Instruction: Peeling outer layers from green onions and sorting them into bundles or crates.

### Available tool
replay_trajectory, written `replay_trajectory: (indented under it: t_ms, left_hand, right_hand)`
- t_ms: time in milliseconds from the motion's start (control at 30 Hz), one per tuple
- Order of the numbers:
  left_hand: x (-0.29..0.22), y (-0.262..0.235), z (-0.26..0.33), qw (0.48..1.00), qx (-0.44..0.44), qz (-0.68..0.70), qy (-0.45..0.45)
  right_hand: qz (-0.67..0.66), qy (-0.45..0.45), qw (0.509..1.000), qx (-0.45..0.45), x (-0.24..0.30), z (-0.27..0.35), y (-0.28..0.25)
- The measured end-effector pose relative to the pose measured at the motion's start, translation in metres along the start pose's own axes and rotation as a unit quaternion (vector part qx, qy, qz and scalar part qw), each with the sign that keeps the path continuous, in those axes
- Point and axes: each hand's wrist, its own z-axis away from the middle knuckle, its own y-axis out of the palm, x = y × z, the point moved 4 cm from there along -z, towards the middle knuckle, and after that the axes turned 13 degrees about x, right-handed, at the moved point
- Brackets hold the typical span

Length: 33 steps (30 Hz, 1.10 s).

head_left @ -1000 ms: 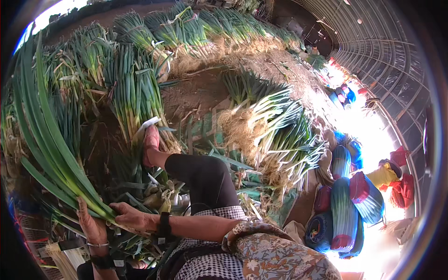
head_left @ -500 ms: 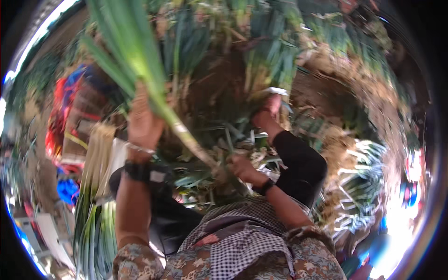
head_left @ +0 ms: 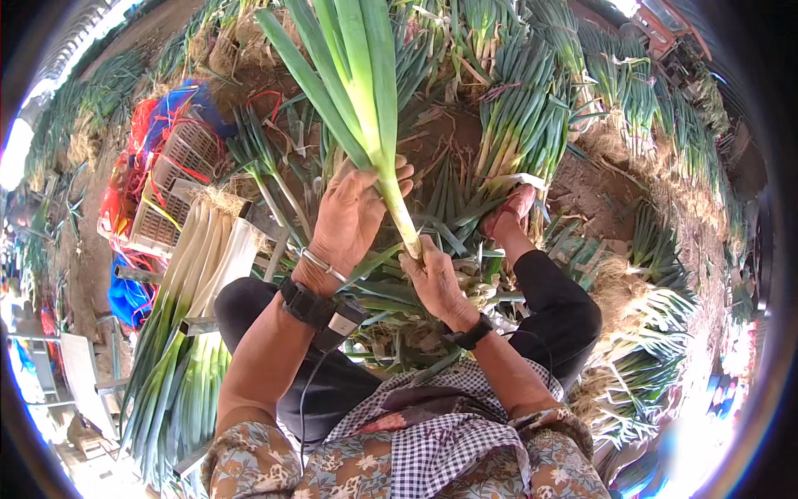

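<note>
A single leek [head_left: 378, 125] with broad green leaves and a pale stem slants in front of me, its leaves pointing away. My left hand [head_left: 353, 216] holds it at the neck, where leaves meet stem, with fingertips showing on the stem's far side. Lower down, my right hand [head_left: 435, 283] is closed around the pale stem near its bottom end, which the hand hides. Beneath both hands lie loose green leaves and peeled scraps [head_left: 391, 303] between my legs.
A neat bundle of cleaned leeks [head_left: 195, 274] rests on a metal frame at my left. Behind it stands a plastic crate [head_left: 179, 170] with red and blue straps. Leek bundles [head_left: 524, 108] stand ahead; more leeks with roots [head_left: 640, 324] lie at right.
The leek has swung rightward with my left hand and nearer to upright. My right hand, earlier beside the root end, now grips the lower stem.
</note>
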Motion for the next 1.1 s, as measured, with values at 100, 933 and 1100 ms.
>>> replay_trajectory:
  t_ms: [100,933,1100]
  left_hand:
    - [0.003,0.001,0.002,1.0,0.008,-0.016,-0.018]
    - [0.013,0.02,0.013,0.992,0.083,0.06,-0.076]
    - [0.014,0.005,0.008,0.946,0.023,-0.217,-0.238]
  right_hand:
    - [0.026,0.034,0.998,-0.046,0.0,0.007,0.004]
    - [-0.494,-0.037,0.85,0.18,0.053,0.03,-0.013]
    - [-0.168,-0.038,0.985,-0.024,0.052,0.021,-0.026]
